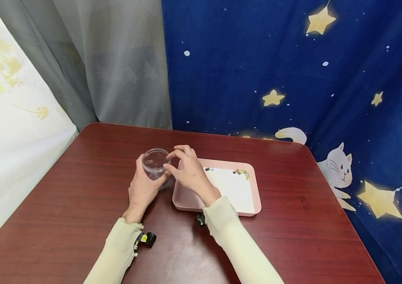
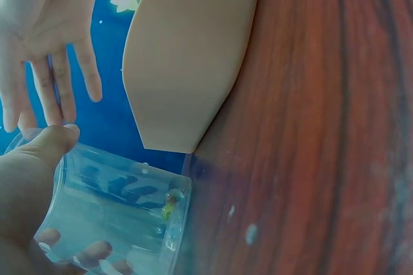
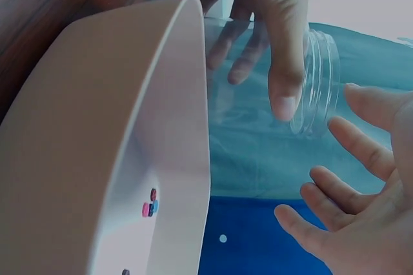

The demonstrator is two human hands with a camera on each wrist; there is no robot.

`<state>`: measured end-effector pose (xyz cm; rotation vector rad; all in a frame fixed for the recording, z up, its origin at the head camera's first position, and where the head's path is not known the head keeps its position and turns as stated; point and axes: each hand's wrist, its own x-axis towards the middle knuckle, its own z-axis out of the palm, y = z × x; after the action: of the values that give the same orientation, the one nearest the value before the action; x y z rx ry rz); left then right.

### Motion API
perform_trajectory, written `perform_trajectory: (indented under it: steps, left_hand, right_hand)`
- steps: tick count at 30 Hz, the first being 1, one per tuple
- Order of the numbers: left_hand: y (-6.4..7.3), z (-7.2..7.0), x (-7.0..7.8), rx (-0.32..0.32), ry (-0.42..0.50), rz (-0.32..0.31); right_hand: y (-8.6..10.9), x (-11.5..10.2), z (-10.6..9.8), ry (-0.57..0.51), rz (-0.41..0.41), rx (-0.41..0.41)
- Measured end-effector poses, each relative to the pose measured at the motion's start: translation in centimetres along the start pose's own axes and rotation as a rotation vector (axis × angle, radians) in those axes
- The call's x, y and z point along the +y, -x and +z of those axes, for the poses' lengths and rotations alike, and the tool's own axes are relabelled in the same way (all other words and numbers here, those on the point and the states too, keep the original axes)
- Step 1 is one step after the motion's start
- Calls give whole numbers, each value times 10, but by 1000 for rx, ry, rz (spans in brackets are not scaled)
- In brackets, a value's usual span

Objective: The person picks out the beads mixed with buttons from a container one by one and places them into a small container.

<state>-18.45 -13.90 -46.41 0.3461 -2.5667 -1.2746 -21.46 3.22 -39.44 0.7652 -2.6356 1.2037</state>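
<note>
Clear, plastic-looking cylindrical jar point(image 1: 153, 172), left of frame centre, long axis near-vertical; we record left grip point(image 1: 143, 186) clamped round it, right grip point(image 1: 190, 171), fingers apart, near its right side.

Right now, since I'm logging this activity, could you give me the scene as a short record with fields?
Left hand: grips clear cylindrical jar, uncapped
Right hand: at jar's mouth, holding nothing visible
Jar contents: few small coloured beads near base
Pale pink rectangular tray: right of jar; white base, small coloured beads
Table: reddish-brown, wood-grained
</note>
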Motion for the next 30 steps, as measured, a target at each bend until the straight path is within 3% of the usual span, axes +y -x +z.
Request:
perform_trajectory:
  steps: [16, 30]
  left_hand:
    - [-2, 2, 1, 34, -4, -14]
    - [-2, 4, -1, 11, 90, -12]
  right_hand:
    - [10, 18, -19, 0, 23, 26]
    - [18, 26, -33, 13, 38, 37]
